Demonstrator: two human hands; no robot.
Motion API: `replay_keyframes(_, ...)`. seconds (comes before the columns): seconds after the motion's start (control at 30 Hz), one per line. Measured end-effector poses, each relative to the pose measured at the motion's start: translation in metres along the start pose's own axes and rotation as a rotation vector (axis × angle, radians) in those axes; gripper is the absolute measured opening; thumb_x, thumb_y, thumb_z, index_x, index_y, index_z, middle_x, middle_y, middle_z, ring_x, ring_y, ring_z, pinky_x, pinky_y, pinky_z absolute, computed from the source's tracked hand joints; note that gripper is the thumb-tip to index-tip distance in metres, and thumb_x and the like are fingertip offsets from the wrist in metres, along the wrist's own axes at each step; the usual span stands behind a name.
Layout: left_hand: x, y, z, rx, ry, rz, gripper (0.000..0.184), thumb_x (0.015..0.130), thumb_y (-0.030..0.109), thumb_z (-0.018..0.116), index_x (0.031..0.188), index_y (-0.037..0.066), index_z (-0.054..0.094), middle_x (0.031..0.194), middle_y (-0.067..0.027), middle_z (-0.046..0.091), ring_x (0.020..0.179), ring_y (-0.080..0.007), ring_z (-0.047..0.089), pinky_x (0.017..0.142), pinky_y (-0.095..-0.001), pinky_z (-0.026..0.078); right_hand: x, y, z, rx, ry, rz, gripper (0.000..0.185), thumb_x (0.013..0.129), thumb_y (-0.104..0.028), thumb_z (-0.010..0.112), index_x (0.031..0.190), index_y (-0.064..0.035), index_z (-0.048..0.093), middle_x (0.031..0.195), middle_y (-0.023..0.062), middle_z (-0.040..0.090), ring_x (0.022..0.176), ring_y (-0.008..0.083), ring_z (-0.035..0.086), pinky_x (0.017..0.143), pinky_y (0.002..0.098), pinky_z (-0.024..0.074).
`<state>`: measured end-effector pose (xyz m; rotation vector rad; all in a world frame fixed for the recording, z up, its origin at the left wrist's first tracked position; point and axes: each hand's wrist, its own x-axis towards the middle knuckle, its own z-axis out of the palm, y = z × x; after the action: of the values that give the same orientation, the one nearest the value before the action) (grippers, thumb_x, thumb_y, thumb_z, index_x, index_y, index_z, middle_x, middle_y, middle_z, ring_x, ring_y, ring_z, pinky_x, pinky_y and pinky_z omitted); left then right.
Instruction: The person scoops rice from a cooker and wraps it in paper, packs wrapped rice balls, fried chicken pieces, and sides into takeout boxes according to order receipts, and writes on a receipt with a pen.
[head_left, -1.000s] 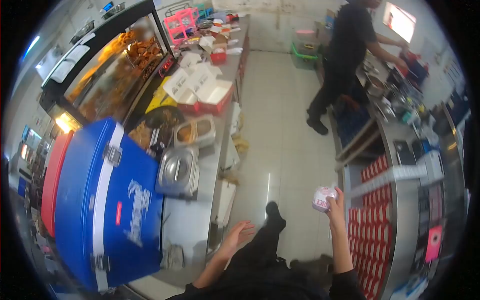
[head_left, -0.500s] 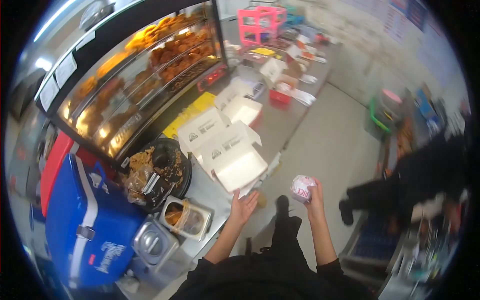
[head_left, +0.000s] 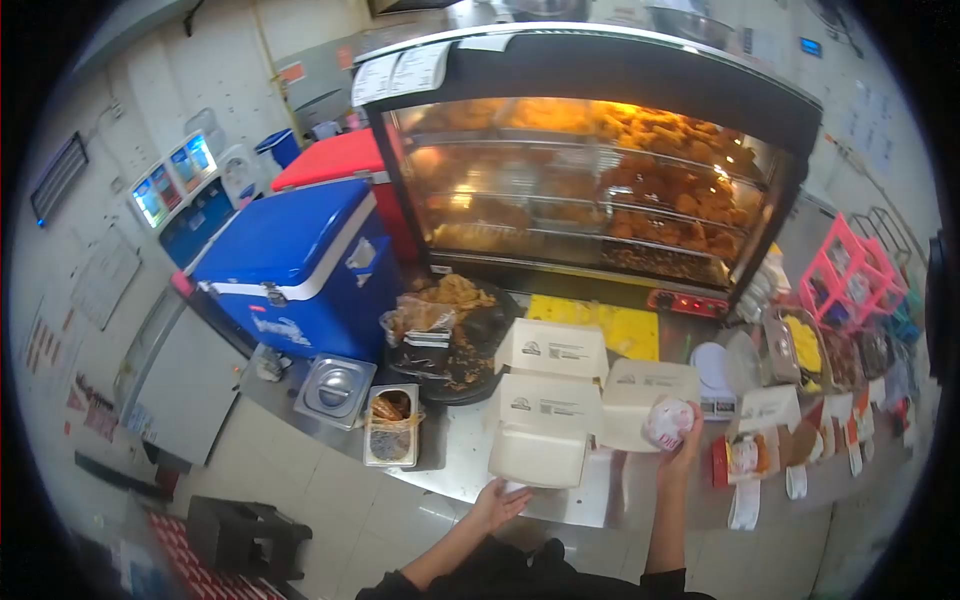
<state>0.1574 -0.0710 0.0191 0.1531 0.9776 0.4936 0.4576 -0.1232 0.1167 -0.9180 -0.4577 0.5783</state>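
My right hand [head_left: 681, 458] grips a round paper-wrapped rice pack [head_left: 667, 424] with pink-red print. The pack is over the front part of an open takeaway box [head_left: 640, 382]; whether it touches the box I cannot tell. My left hand [head_left: 497, 506] is open at the counter's front edge, palm up, just below the nearest open takeaway box [head_left: 540, 457]. It holds nothing I can see. Behind that box stands another open one with its printed lid [head_left: 552, 347] raised. The inside of the nearest box looks bare.
A lit warming cabinet [head_left: 570, 185] of fried food stands behind a yellow mat [head_left: 632, 330]. Leftward are a black tray [head_left: 482, 375] of crumbs, steel containers [head_left: 335, 388] and a blue cooler [head_left: 300, 268]. Rightward are a white scale [head_left: 715, 372], filled boxes [head_left: 750, 455] and a pink rack [head_left: 853, 272].
My view has swung left to face the counter and cabinet. The rice pack in my right hand has come from above the floor to over the boxes. My left hand stays open.
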Motion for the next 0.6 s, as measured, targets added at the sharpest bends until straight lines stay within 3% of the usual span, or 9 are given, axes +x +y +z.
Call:
replay_keyframes(0.07, -0.027, 0.001, -0.011, -0.001, 0.051, 0.066, 0.044, 0.093, 0.037, 0.038, 0.123, 0.005, 0.034, 0.123, -0.0215, 0.049, 0.110, -0.0309, 0.053, 0.086, -0.0335, 0.046, -0.017, 0.018, 0.022, -0.034, -0.230, 0.143, 0.048, 0.084, -0.025, 0.045, 0.128, -0.0066, 0.036, 0.110, 0.0084, 0.050, 0.102, 0.0192, 0.053, 0.085, 0.0303, 0.0463)
replay_keyframes(0.13, -0.048, 0.002, -0.021, 0.005, 0.089, 0.117, 0.043, 0.093, 0.038, 0.038, 0.126, 0.010, 0.037, 0.123, -0.0157, 0.053, 0.108, -0.0273, 0.055, 0.081, -0.0281, 0.045, -0.052, 0.030, 0.055, -0.257, -0.457, 0.326, 0.058, 0.079, -0.025, 0.061, 0.128, -0.0058, 0.036, 0.103, 0.0076, 0.051, 0.094, 0.0221, 0.055, 0.085, 0.0337, 0.0451)
replay_keyframes(0.2, -0.067, 0.008, -0.028, 0.153, 0.262, 0.362, 0.038, 0.090, 0.027, 0.045, 0.121, 0.008, 0.039, 0.118, -0.0131, 0.054, 0.095, -0.0205, 0.057, 0.081, -0.0287, 0.043, -0.084, 0.061, 0.078, -0.940, -0.692, -0.105, 0.058, 0.076, -0.015, 0.061, 0.127, -0.0037, 0.035, 0.108, 0.0160, 0.050, 0.102, 0.0275, 0.052, 0.088, 0.0371, 0.0425)
replay_keyframes(0.23, -0.080, 0.016, -0.026, 0.154, 0.261, 0.364, 0.038, 0.090, 0.027, 0.045, 0.121, 0.008, 0.039, 0.118, -0.0131, 0.054, 0.095, -0.0205, 0.057, 0.081, -0.0287, 0.043, -0.100, 0.082, 0.080, -1.014, -0.679, -0.063, 0.056, 0.076, -0.013, 0.059, 0.126, -0.0013, 0.036, 0.112, 0.0211, 0.048, 0.106, 0.0310, 0.050, 0.091, 0.0380, 0.0404)
replay_keyframes(0.3, -0.101, 0.050, -0.015, 0.427, 0.291, 0.654, 0.036, 0.090, 0.025, 0.047, 0.121, 0.007, 0.042, 0.108, -0.0088, 0.057, 0.088, -0.0153, 0.055, 0.076, -0.0272, 0.043, -0.118, 0.122, 0.076, -1.080, -0.653, -0.035, 0.053, 0.076, -0.011, 0.056, 0.124, 0.0010, 0.037, 0.117, 0.0263, 0.045, 0.110, 0.0346, 0.048, 0.093, 0.0390, 0.0383)
replay_keyframes(0.37, -0.110, 0.089, -0.013, 0.552, 0.243, 0.912, 0.033, 0.088, 0.019, 0.051, 0.118, 0.006, 0.045, 0.100, -0.0055, 0.056, 0.088, -0.0125, 0.053, 0.076, -0.0270, 0.042, -0.122, 0.156, 0.062, -0.864, -0.311, 0.314, 0.045, 0.078, -0.012, 0.053, 0.118, 0.0052, 0.041, 0.121, 0.0299, 0.043, 0.111, 0.0391, 0.046, 0.095, 0.0412, 0.0360)
replay_keyframes(0.43, -0.117, 0.140, -0.012, 0.533, 0.193, 1.130, 0.029, 0.086, 0.006, 0.051, 0.114, 0.003, 0.047, 0.101, -0.0073, 0.055, 0.084, -0.0129, 0.054, 0.076, -0.0252, 0.042, -0.116, 0.169, 0.058, -0.963, -0.226, 0.506, 0.048, 0.078, -0.018, 0.054, 0.116, 0.0088, 0.043, 0.124, 0.0304, 0.041, 0.112, 0.0398, 0.045, 0.097, 0.0427, 0.0348)
replay_keyframes(0.5, -0.130, 0.199, -0.024, 0.639, 0.205, 1.248, 0.028, 0.085, 0.003, 0.050, 0.112, 0.003, 0.049, 0.101, -0.0072, 0.054, 0.086, -0.0133, 0.054, 0.077, -0.0253, 0.042, -0.120, 0.178, 0.057, -1.820, -0.393, 0.030, 0.053, 0.078, -0.025, 0.054, 0.117, 0.0085, 0.043, 0.124, 0.0322, 0.039, 0.113, 0.0401, 0.044, 0.098, 0.0436, 0.0341)
replay_keyframes(0.6, -0.153, 0.281, -0.055, 0.792, 0.310, 1.498, 0.024, 0.084, 0.001, 0.048, 0.107, 0.002, 0.052, 0.100, -0.0073, 0.054, 0.091, -0.0143, 0.053, 0.079, -0.0261, 0.041, -0.128, 0.190, 0.051, -1.993, -0.232, -0.198, 0.056, 0.077, -0.028, 0.055, 0.118, 0.0081, 0.044, 0.119, 0.0333, 0.045, 0.109, 0.0401, 0.048, 0.095, 0.0421, 0.0377)
